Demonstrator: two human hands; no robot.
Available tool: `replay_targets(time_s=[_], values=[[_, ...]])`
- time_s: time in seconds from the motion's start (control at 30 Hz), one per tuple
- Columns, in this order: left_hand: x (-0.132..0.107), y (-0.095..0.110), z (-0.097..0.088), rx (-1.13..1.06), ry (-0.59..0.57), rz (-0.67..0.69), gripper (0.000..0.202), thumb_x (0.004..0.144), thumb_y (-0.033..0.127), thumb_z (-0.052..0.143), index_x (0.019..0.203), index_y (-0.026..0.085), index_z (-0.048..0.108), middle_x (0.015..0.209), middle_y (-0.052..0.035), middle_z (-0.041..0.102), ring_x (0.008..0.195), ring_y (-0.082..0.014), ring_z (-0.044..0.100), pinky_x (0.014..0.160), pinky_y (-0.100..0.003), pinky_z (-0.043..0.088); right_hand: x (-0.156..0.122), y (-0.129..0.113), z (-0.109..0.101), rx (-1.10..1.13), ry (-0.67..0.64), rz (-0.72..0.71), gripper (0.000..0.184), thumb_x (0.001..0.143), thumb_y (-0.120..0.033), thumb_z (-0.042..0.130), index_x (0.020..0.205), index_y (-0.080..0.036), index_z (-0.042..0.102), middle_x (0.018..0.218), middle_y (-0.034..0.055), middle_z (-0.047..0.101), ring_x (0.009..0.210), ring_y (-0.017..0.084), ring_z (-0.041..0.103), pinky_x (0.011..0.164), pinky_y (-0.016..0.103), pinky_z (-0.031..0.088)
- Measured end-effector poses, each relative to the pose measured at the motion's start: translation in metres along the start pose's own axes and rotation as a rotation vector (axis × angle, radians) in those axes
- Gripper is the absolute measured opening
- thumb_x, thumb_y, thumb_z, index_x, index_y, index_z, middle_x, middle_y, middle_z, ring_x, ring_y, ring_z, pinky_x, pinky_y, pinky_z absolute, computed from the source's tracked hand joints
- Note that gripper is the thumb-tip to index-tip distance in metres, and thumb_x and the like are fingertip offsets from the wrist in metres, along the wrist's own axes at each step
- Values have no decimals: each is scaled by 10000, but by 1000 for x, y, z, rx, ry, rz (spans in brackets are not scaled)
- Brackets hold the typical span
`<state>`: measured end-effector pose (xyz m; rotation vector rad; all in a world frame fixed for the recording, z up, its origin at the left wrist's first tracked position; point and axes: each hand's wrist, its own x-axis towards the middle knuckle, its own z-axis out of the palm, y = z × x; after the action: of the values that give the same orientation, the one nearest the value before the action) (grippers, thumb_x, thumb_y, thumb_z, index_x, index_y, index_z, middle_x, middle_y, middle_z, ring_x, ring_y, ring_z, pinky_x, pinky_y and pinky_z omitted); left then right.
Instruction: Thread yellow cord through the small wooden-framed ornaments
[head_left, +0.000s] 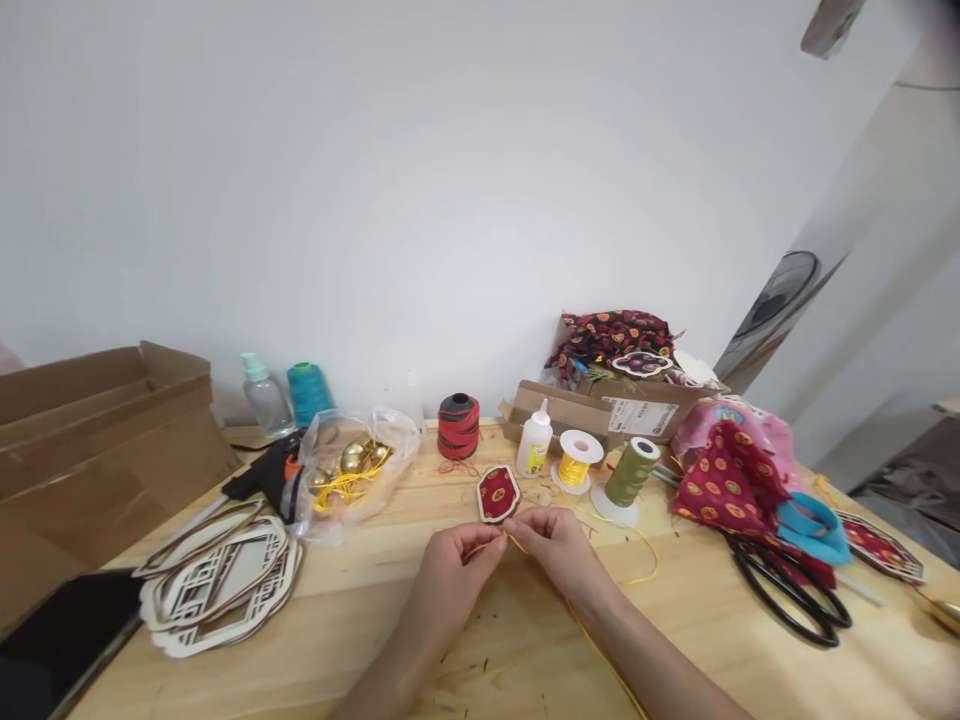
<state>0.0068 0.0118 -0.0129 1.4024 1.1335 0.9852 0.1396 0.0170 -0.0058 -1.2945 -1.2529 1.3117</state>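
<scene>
My left hand (454,572) and my right hand (555,550) meet over the wooden table (465,640), their fingertips pinching a thin yellow cord (600,645). The cord spans between the hands, and one length trails past my right forearm toward the table's near edge. Just beyond my fingertips lies a small red patterned fabric plaque (499,493) with a pale wooden rim. My right fingertips are very close to its lower edge, and I cannot tell if they touch it.
Left of my hands lie stacked lattice-cut wooden frames (221,585), a glue gun (266,480) and a plastic bag of gold bells (352,465). Ahead stand spools and a glue bottle (534,442). Black-handled scissors (787,595) rest on red fabric at right.
</scene>
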Motion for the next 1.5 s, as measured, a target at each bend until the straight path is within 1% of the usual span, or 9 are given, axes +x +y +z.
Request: replay_targets(time_s=[0.1, 0.2, 0.3, 0.5, 0.6, 0.9, 1.13, 1.33, 1.5], values=[[0, 0, 1, -21, 2, -29, 272, 688, 320, 532, 803, 122, 678, 632, -7, 666, 625, -168, 555, 585, -234, 394, -1, 0, 3, 39, 23, 35, 292, 578, -394, 610, 552, -104, 589, 476, -33, 441, 453, 60, 311, 429, 181, 227], [1, 1, 1, -40, 15, -51, 285, 692, 333, 522, 794, 119, 679, 599, 9, 653, 585, -152, 538, 556, -226, 378, -2, 1, 4, 43, 40, 48, 265, 599, -366, 597, 550, -106, 594, 458, -39, 431, 438, 56, 301, 420, 180, 221], [2, 3, -1, -54, 20, -55, 291, 686, 344, 523, 780, 120, 684, 594, 16, 650, 591, -152, 533, 569, -232, 374, -2, 2, 5, 76, 41, 56, 258, 619, -366, 582, 557, -115, 581, 453, -44, 422, 413, 51, 287, 398, 181, 214], [3, 3, -4, -86, -20, -19, 315, 698, 361, 518, 831, 125, 678, 666, -12, 677, 678, -182, 556, 630, -253, 388, -2, 3, 4, 115, 39, 81, 275, 623, -396, 588, 562, -133, 534, 352, -95, 280, 338, 35, 185, 360, 191, 147], [2, 3, -4, -88, -13, -22, 309, 700, 361, 522, 837, 131, 676, 670, -10, 682, 699, -189, 566, 640, -251, 394, -3, 3, 4, 102, 37, 78, 276, 633, -401, 577, 566, -138, 528, 337, -102, 256, 329, 34, 169, 358, 196, 132], [2, 5, -3, -75, 8, -42, 310, 682, 370, 534, 823, 136, 680, 666, -9, 688, 689, -190, 576, 638, -257, 407, -2, 3, 6, 100, 82, 82, 274, 614, -394, 587, 531, -140, 528, 341, -96, 260, 332, 37, 180, 362, 201, 134], [2, 2, -2, -65, -1, -26, 291, 685, 341, 538, 837, 136, 678, 672, -4, 684, 678, -179, 573, 616, -240, 400, -2, 4, 5, 152, 66, 99, 274, 619, -369, 589, 496, -149, 482, 348, -97, 269, 325, 28, 175, 357, 195, 132], [0, 6, -2, -42, 12, -31, 297, 702, 334, 517, 859, 135, 671, 692, -15, 691, 700, -195, 577, 644, -262, 408, -4, 2, 6, 147, 87, 86, 262, 616, -338, 587, 480, -151, 464, 338, -102, 247, 323, 25, 165, 353, 196, 124], [0, 7, -4, -36, 20, -34, 297, 695, 337, 521, 842, 131, 675, 687, -25, 690, 710, -204, 574, 652, -269, 407, -3, 3, 6, 141, 87, 88, 236, 623, -342, 587, 522, -138, 525, 336, -97, 273, 331, 31, 180, 362, 195, 139]])
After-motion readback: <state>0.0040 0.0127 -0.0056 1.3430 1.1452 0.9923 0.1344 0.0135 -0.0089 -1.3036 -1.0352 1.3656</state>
